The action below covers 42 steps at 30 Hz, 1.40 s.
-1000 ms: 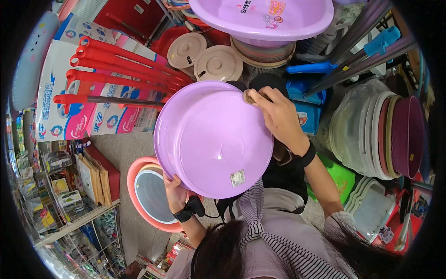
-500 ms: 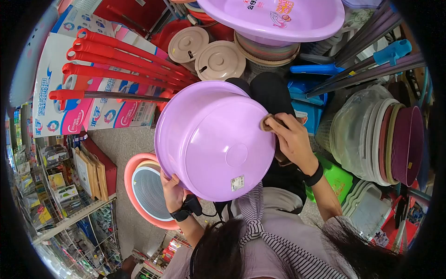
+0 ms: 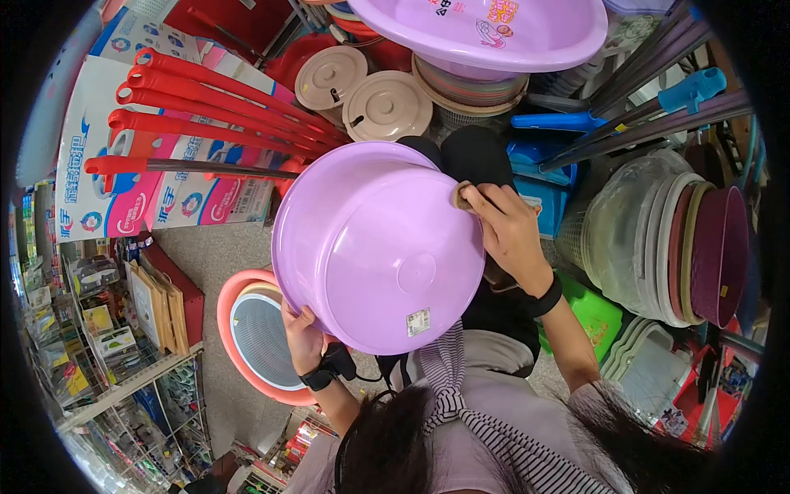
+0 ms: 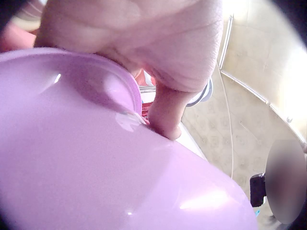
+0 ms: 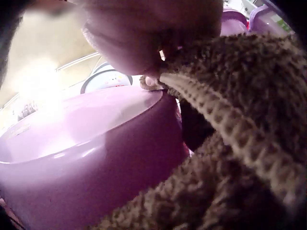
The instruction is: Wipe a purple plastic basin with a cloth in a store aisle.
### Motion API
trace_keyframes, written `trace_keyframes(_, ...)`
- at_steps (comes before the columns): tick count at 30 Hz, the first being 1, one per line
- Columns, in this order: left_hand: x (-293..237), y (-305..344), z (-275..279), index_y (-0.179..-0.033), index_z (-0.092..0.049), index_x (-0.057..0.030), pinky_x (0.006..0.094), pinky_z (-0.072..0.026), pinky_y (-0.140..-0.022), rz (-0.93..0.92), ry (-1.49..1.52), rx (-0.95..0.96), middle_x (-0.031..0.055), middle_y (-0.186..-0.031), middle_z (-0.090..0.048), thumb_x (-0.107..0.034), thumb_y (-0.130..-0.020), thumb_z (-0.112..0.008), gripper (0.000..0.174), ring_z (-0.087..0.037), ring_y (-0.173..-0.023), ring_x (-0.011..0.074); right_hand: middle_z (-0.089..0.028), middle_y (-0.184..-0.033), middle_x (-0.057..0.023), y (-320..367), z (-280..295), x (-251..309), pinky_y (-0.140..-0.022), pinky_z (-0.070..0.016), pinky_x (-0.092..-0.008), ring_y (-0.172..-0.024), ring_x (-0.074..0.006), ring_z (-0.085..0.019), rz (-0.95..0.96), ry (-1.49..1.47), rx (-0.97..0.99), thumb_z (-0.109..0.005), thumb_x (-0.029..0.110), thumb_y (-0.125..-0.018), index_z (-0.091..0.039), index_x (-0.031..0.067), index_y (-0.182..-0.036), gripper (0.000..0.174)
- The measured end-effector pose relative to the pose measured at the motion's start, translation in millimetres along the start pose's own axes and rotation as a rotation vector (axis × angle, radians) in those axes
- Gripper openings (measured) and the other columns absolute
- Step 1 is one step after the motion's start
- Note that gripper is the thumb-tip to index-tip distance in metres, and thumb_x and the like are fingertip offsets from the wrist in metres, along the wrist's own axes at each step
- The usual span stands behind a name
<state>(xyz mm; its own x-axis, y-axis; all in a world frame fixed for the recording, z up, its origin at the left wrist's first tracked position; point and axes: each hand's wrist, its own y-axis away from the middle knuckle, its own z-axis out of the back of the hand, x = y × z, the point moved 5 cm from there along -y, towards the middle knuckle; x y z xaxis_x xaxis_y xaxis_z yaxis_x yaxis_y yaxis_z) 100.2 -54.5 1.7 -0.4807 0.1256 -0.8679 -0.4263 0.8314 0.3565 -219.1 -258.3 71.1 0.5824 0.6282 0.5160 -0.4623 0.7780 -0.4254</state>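
A purple basin [image 3: 370, 247] is tilted over the lap, its outer bottom and a small label facing up. At its lower left rim the left hand [image 3: 304, 336] grips the edge, thumb on the outer wall; the left wrist view shows this hand [image 4: 139, 48] over the basin [image 4: 96, 153]. The right hand [image 3: 514, 235] pinches a brown cloth [image 3: 462, 196] against the upper right edge of the basin's bottom. In the right wrist view the fluffy cloth [image 5: 259, 96] hangs from the hand [image 5: 148, 33] beside the basin wall [image 5: 134, 158].
Red-handled poles [image 3: 214, 107] lean over boxes at the left. A coral basin with a grey basket [image 3: 265, 342] stands on the floor. Stacked tubs [image 3: 717, 255] are at the right, a large purple tub [image 3: 494, 33] at the top, and a goods rack [image 3: 123, 395] lower left.
The right hand with the cloth moved down and right along the basin's edge, then slightly back up and left. The basin has tilted a little, and the left hand keeps its grip.
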Motion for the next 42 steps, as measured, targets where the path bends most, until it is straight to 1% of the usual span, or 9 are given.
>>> trace_keyframes(16,-4.2,-0.3,-7.8,-0.132,-0.047,0.0055,0.0338,-0.0475,-0.097,-0.019,-0.009,0.014,0.0108,-0.119,-0.065,-0.021,-0.079,-0.083,0.069,-0.064,-0.106,0.0204,-0.058,-0.097,-0.0110,54.7,9.9,0.0,-0.070,-0.0481,-0.0420,-0.083,-0.0309,-0.057,-0.060,0.042,0.083,-0.059,-0.001,-0.077,-0.061,0.0041,-0.119,0.042)
trace_keyframes(19,-9.0,2.2,-14.9,-0.125,-0.054,0.0040,0.0326,-0.0546,-0.085,-0.071,-0.004,-0.003,0.0102,-0.111,-0.069,-0.019,-0.083,-0.078,0.053,-0.069,-0.092,0.0196,-0.058,-0.096,-0.0120,62.1,10.5,2.9,-0.071,-0.0479,-0.0414,-0.083,-0.0317,-0.057,-0.100,0.035,0.125,-0.059,-0.002,-0.077,-0.061,0.0031,-0.119,0.041)
trace_keyframes(24,-16.3,7.7,-29.9,-0.128,-0.052,0.0036,0.0346,-0.0518,-0.092,-0.054,-0.005,0.009,0.0104,-0.115,-0.067,-0.020,-0.083,-0.079,0.057,-0.066,-0.101,0.0205,-0.060,-0.094,-0.0138,29.1,19.5,35.2,-0.072,-0.0492,-0.0415,-0.080,-0.0341,-0.060,-0.161,-0.141,-0.063,-0.065,-0.001,-0.079,-0.063,0.0013,-0.115,0.036)
trace_keyframes(29,-15.3,12.7,-28.6,-0.133,-0.047,0.0042,0.0350,-0.0472,-0.098,-0.059,-0.060,-0.006,0.0112,-0.122,-0.064,-0.024,-0.080,-0.082,0.069,-0.062,-0.109,0.0218,-0.060,-0.099,-0.0120,-14.2,2.6,87.6,-0.071,-0.0511,-0.0385,-0.082,-0.0306,-0.062,-0.141,-0.271,-0.075,-0.063,0.002,-0.083,-0.061,0.0015,-0.119,0.037)
trace_keyframes(31,-15.5,14.3,-30.8,-0.134,-0.045,0.0051,0.0347,-0.0446,-0.100,-0.047,-0.080,-0.046,0.0118,-0.123,-0.062,-0.025,-0.077,-0.085,0.076,-0.060,-0.111,0.0221,-0.059,-0.101,-0.0104,-18.0,-8.0,103.3,-0.071,-0.0513,-0.0368,-0.080,-0.0269,-0.061,-0.122,-0.216,0.049,-0.057,0.005,-0.084,-0.058,0.0007,-0.125,0.041)
trace_keyframes(34,-17.1,15.5,-33.4,-0.134,-0.045,0.0051,0.0345,-0.0438,-0.101,-0.050,-0.077,-0.031,0.0116,-0.124,-0.062,-0.026,-0.076,-0.086,0.078,-0.059,-0.112,0.0217,-0.057,-0.100,-0.0042,-7.9,-13.4,135.4,-0.072,-0.0498,-0.0303,-0.081,-0.0186,-0.059,0.137,-0.154,0.070,-0.054,0.014,-0.084,-0.056,0.0002,-0.128,0.047)
trace_keyframes(37,-16.3,15.3,-34.6,-0.134,-0.045,0.0051,0.0344,-0.0440,-0.100,-0.030,-0.068,-0.042,0.0119,-0.124,-0.062,-0.027,-0.075,-0.087,0.080,-0.060,-0.112,0.0218,-0.057,-0.102,-0.0027,-6.2,-3.7,128.2,-0.072,-0.0494,-0.0296,-0.085,-0.0174,-0.059,0.170,-0.078,0.215,-0.055,0.014,-0.082,-0.056,-0.0002,-0.129,0.049)
trace_keyframes(40,-18.1,17.1,-36.7,-0.134,-0.045,0.0053,0.0347,-0.0439,-0.100,-0.058,-0.060,-0.047,0.0123,-0.123,-0.062,-0.029,-0.073,-0.088,0.082,-0.060,-0.111,0.0222,-0.057,-0.100,-0.0053,-12.3,-7.0,101.0,-0.070,-0.0503,-0.0320,-0.080,-0.0198,-0.059,0.086,-0.048,0.026,-0.055,0.012,-0.081,-0.056,-0.0009,-0.128,0.049)
trace_keyframes(42,-19.8,13.9,-38.5,-0.134,-0.046,0.0056,0.0346,-0.0441,-0.100,-0.046,-0.067,-0.033,0.0124,-0.122,-0.063,-0.029,-0.074,-0.088,0.081,-0.060,-0.110,0.0223,-0.057,-0.099,-0.0063,-6.0,-12.6,108.6,-0.069,-0.0510,-0.0330,-0.079,-0.0212,-0.060,0.038,-0.076,0.135,-0.055,0.010,-0.081,-0.056,-0.0021,-0.128,0.048)
